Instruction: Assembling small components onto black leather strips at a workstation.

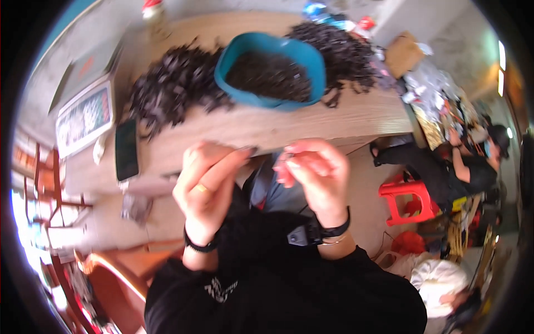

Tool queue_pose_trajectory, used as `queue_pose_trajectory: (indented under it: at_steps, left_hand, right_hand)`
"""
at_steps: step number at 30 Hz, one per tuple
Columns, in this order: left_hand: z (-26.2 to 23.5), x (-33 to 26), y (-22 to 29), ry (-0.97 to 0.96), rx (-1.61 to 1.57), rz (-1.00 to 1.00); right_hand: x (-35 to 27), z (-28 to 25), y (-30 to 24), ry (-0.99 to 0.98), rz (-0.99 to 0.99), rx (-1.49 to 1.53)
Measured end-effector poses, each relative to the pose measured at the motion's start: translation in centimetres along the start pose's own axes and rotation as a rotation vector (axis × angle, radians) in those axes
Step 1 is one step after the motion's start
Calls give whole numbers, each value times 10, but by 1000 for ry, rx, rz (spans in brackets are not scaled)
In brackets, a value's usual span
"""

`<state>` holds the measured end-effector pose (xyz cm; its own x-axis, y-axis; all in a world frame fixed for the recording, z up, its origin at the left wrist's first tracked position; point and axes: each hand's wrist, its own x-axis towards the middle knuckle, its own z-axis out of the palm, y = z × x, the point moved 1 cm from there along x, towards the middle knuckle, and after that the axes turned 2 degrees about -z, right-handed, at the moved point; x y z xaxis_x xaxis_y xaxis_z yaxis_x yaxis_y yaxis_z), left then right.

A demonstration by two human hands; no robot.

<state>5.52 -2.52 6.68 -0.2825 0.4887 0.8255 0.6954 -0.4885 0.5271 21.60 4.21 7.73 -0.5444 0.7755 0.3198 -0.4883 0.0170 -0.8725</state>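
My left hand point(206, 181), with a yellow band on one finger, is closed in a pinch in front of the table's near edge. A small dark piece point(249, 150) shows at its fingertips, too blurred to name. Across from it, my right hand point(321, 172) also pinches, its thumb and forefinger together; what they hold is too small to make out. The two hands are a little apart. Beyond them on the table stands a teal plastic basin point(224, 83) with many small dark pieces inside. Piles of dark strips point(172, 83) lie on both sides of it.
A wooden table point(356, 119) bears a phone point(127, 150), a boxy device point(83, 119) and a red-capped jar point(154, 19). At right, a person in black point(467, 178) sits near a red stool point(409, 197) and a heap of plastic bags point(431, 89). An orange-brown chair point(114, 278) stands lower left.
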Motion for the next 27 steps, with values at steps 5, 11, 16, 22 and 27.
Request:
queue_pose_trajectory:
  at_steps: [5,11,16,22,27]
  left_hand:
    - [-8,-6,11,-23,-77,61]
    - [-16,-4,22,-82,64,135]
    - [-15,-6,24,-66,72,201]
    - [-19,-5,26,-102,52,175]
    - [-18,-5,27,-125,67,167]
  right_hand:
    - [-17,5,-7,-54,-40,-41]
    - [-19,11,-4,-73,-21,20]
    - [-21,16,-1,-58,-38,-44]
    - [-19,12,6,-136,-229,-94]
    - [-19,17,9,-88,-425,-296]
